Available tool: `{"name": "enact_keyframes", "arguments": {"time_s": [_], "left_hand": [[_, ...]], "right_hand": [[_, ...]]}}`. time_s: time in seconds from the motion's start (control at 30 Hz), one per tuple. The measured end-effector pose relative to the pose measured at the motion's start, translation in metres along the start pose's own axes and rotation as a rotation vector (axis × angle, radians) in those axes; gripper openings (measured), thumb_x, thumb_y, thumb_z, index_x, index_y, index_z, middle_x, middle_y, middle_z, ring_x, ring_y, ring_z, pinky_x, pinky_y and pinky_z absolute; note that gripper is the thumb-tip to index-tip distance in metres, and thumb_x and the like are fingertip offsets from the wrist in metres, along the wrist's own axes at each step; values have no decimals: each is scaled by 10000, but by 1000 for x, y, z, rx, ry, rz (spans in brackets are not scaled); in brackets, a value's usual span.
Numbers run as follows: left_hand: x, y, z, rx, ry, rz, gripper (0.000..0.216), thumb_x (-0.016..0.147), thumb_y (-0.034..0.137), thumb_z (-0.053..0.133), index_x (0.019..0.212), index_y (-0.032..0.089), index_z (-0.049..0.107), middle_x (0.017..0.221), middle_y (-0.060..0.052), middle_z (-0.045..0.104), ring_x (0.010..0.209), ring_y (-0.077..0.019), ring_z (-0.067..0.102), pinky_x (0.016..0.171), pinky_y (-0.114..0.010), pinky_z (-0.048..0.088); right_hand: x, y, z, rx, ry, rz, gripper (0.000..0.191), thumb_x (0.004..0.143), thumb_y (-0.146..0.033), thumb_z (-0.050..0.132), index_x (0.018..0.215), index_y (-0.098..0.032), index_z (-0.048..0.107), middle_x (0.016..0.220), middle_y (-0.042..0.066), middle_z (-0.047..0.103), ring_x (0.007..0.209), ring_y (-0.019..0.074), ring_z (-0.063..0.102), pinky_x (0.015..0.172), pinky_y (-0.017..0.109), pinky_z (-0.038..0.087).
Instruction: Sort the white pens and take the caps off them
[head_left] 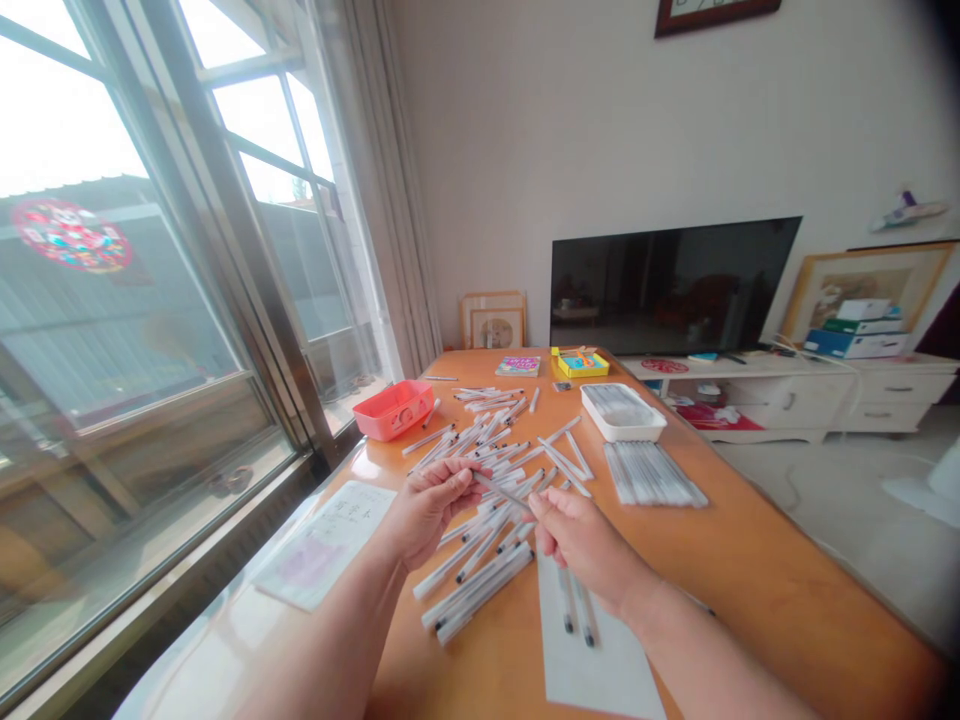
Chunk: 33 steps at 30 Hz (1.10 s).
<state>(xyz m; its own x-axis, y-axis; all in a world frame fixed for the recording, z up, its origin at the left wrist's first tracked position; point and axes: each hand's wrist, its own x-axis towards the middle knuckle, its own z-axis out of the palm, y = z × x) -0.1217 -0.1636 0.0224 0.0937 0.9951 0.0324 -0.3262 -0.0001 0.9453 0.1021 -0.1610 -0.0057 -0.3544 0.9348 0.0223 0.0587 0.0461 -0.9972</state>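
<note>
Both of my hands hold one thin white pen (pixel 504 491) above the wooden table (pixel 750 570). My left hand (pixel 431 505) pinches its left end with fingers curled. My right hand (pixel 581 540) grips the right end, fingers closed. Under and beyond them lies a scattered pile of several white pens (pixel 495 455). A bundle of pens (pixel 476 590) lies side by side just below my left hand. Two pens (pixel 577 615) rest on a white sheet (pixel 600 660) under my right wrist.
A red basket (pixel 394 408) sits at the table's left edge, near the window. A white tray (pixel 622 411) and a neat row of pens (pixel 652 473) lie to the right. Paper (pixel 326 540) lies at left. Books (pixel 519 366) and a yellow box (pixel 581 362) stand at the far end.
</note>
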Motion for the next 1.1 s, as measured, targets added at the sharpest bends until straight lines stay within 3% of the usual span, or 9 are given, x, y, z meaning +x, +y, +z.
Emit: {"name": "enact_keyframes", "arguments": {"time_s": [0.17, 0.3, 0.4, 0.6, 0.73, 0.87, 0.97, 1.1], "left_hand": [[0, -1, 4, -37, 80, -34, 384, 830, 430, 761, 1089, 152, 709, 890, -91, 730, 794, -164, 673, 774, -293, 531], [1, -6, 7, 78, 154, -7, 417, 856, 568, 674, 808, 157, 628, 646, -23, 632, 539, -94, 527, 543, -220, 412], [1, -9, 6, 236, 143, 66, 475, 881, 588, 626, 683, 162, 552, 547, 19, 526, 482, -70, 417, 484, -209, 315], [2, -8, 0, 360, 38, 77, 388, 875, 532, 660, 789, 154, 640, 752, -49, 679, 630, -111, 550, 624, -241, 437], [1, -6, -1, 264, 9, 38, 327, 835, 446, 743, 982, 156, 706, 896, -70, 715, 804, -151, 639, 775, -273, 490], [0, -4, 0, 115, 12, -23, 428, 821, 439, 761, 1142, 165, 690, 1050, -102, 716, 937, -195, 671, 852, -321, 513], [1, -7, 1, 117, 110, -43, 411, 849, 538, 696, 993, 154, 674, 819, -69, 700, 710, -149, 640, 673, -276, 505], [4, -13, 1, 235, 147, 0, 474, 872, 604, 626, 721, 159, 567, 593, -13, 592, 502, -80, 466, 495, -210, 372]], "right_hand": [[0, -2, -1, -47, 44, -54, 474, 955, -609, 459, 702, -212, 516, 548, -33, 523, 582, 141, 519, 621, 262, 395], [-1, -3, 2, -136, 70, -137, 473, 970, -580, 453, 666, -219, 489, 526, -39, 508, 620, 149, 549, 772, 293, 444], [-1, -2, 3, -171, 80, -124, 458, 965, -576, 458, 680, -220, 491, 529, -44, 512, 527, 128, 456, 684, 287, 436], [0, 1, 4, -141, 74, -89, 451, 960, -592, 444, 716, -221, 524, 508, -45, 478, 511, 136, 451, 595, 274, 399], [0, -1, 2, -117, 66, -34, 474, 954, -620, 432, 726, -220, 546, 502, -34, 482, 516, 150, 487, 552, 266, 372], [1, -3, 1, -111, 65, -31, 476, 955, -624, 431, 740, -218, 554, 511, -30, 491, 535, 155, 511, 540, 260, 361], [2, -1, 2, -118, 59, -53, 464, 962, -608, 429, 740, -220, 549, 515, -34, 489, 531, 148, 499, 542, 259, 359], [-1, -2, 4, -162, 72, -77, 436, 970, -566, 438, 725, -218, 536, 516, -42, 491, 502, 132, 452, 543, 261, 354]]}}
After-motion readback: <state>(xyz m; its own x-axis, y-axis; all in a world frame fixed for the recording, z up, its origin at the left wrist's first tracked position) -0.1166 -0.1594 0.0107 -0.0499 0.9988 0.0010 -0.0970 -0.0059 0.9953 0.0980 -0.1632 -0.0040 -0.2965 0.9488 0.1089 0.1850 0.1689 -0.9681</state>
